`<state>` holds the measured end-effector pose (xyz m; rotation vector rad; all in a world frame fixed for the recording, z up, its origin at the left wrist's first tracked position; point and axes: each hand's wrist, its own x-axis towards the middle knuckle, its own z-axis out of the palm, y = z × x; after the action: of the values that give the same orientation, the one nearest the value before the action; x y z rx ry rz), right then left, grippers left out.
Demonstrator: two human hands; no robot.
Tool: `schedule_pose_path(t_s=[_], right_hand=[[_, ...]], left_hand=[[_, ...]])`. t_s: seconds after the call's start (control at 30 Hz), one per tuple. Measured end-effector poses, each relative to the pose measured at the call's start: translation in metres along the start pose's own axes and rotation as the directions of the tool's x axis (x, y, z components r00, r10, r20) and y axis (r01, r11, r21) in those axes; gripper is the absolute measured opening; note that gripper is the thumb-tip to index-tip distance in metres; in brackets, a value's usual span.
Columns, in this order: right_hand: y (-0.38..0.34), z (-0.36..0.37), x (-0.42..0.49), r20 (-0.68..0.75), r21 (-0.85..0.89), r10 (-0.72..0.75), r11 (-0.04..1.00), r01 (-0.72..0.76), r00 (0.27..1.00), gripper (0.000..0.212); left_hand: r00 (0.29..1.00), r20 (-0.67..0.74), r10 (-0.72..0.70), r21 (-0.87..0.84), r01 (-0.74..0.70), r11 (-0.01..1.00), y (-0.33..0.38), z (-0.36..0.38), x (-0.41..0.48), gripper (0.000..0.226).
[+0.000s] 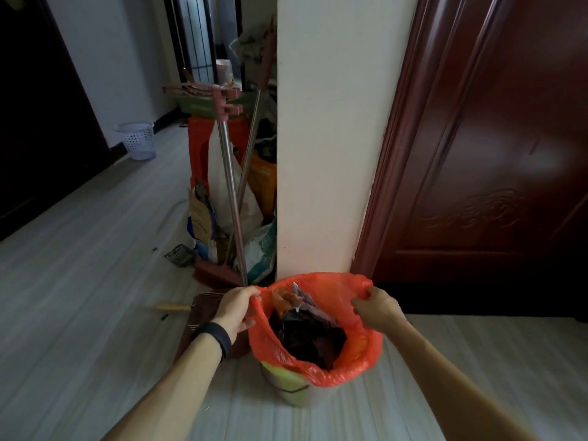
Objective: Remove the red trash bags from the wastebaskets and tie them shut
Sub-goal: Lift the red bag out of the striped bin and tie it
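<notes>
Pinching opposite rim edges of the thin red plastic trash bag (359,354), seated in the pale green round wastebasket (286,385), with curled fingers of left hand (237,310) and right hand (378,308).

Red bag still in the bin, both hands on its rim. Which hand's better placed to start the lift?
Right, marginally. The left hand and right hand both pinch the red bag rim on opposite sides, but the left sits close to the leaning metal poles; nothing crowds the right.

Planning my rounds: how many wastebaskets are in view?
2: the front wastebasket, lined with the red bag; a white lattice basket far back on the left. The clutter may hide others.
</notes>
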<state>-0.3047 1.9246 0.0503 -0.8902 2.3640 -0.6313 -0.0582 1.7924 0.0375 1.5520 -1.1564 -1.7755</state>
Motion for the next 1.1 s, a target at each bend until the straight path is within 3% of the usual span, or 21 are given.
schedule_pose_path(t_s=[0.13, 0.23, 0.27, 0.33, 0.4, 0.43, 0.53, 0.6, 0.67, 0.77, 0.87, 0.93, 0.97, 1.03, 1.1], right_hand=[[0.009, 0.005, -0.019, 0.042, -0.175, -0.020, 0.984, 0.027, 0.999, 0.056], [0.014, 0.009, -0.030, 0.084, -0.319, -0.027, 0.946, 0.052, 0.996, 0.044], [0.010, 0.009, -0.028, 0.076, -0.269, -0.025, 0.962, 0.044, 0.997, 0.040], [-0.007, 0.000, -0.027, 0.007, 0.063, -0.022, 0.998, 0.022, 1.000, 0.039], [-0.026, -0.009, -0.024, -0.149, 0.474, 0.059, 0.880, 0.019, 0.987, 0.045], [-0.034, -0.015, -0.025, -0.190, 0.594, 0.102, 0.804, 0.032, 0.977, 0.043], [-0.045, -0.024, -0.028, -0.340, 0.621, 0.145, 0.777, 0.106, 0.929, 0.042], [-0.043, -0.022, -0.028, -0.335, 0.632, 0.173, 0.770, 0.085, 0.926, 0.043], [-0.039, -0.019, -0.024, -0.262, 0.692, 0.207, 0.721, 0.034, 0.943, 0.040], [-0.036, -0.018, -0.022, -0.037, 0.799, 0.179, 0.596, -0.078, 0.983, 0.029], [-0.032, -0.012, -0.019, 0.039, 0.603, 0.070, 0.794, -0.079, 0.997, 0.031], [-0.036, -0.008, -0.025, -0.050, 0.470, -0.027, 0.881, 0.047, 0.998, 0.029], [-0.039, -0.005, -0.028, -0.122, 0.447, -0.087, 0.885, 0.133, 0.989, 0.024], [-0.047, -0.003, -0.035, -0.226, 0.422, -0.171, 0.870, 0.255, 0.959, 0.027], [-0.056, -0.003, -0.035, -0.217, 0.512, -0.160, 0.821, 0.252, 0.963, 0.032]], left_hand=[[0.996, 0.045, -0.082, 0.076, 0.079, 0.994, -0.006, -0.001, -0.005, 0.014], [0.985, 0.093, -0.146, 0.138, 0.132, 0.982, -0.012, 0.002, -0.013, 0.017], [0.985, 0.097, -0.145, 0.143, 0.130, 0.981, -0.013, 0.003, -0.014, 0.017], [0.991, 0.068, -0.115, 0.105, 0.107, 0.989, -0.009, 0.006, -0.014, 0.016], [0.996, 0.020, -0.082, 0.030, 0.081, 0.996, 0.000, 0.006, -0.012, 0.016], [0.998, -0.008, -0.059, -0.015, 0.059, 0.998, 0.006, 0.007, -0.012, 0.016], [0.995, -0.088, 0.055, -0.104, -0.064, 0.992, 0.023, 0.011, -0.017, 0.011], [0.991, -0.067, 0.117, -0.124, -0.125, 0.984, 0.032, 0.016, -0.024, 0.015], [0.988, 0.011, 0.152, -0.114, -0.149, 0.982, 0.039, 0.022, -0.032, 0.017], [0.979, 0.130, 0.156, -0.047, -0.151, 0.987, 0.043, 0.030, -0.043, 0.015], [0.939, 0.269, 0.215, 0.231, -0.280, 0.932, 0.040, 0.031, -0.046, 0.026], [0.903, 0.320, 0.287, 0.425, -0.408, 0.808, 0.036, 0.029, -0.043, 0.022], [0.887, 0.330, 0.321, 0.466, -0.449, 0.762, 0.036, 0.028, -0.043, 0.020], [0.872, 0.358, 0.334, 0.434, -0.473, 0.767, 0.037, 0.028, -0.042, 0.018], [0.874, 0.363, 0.322, 0.415, -0.461, 0.784, 0.041, 0.028, -0.041, 0.025]])
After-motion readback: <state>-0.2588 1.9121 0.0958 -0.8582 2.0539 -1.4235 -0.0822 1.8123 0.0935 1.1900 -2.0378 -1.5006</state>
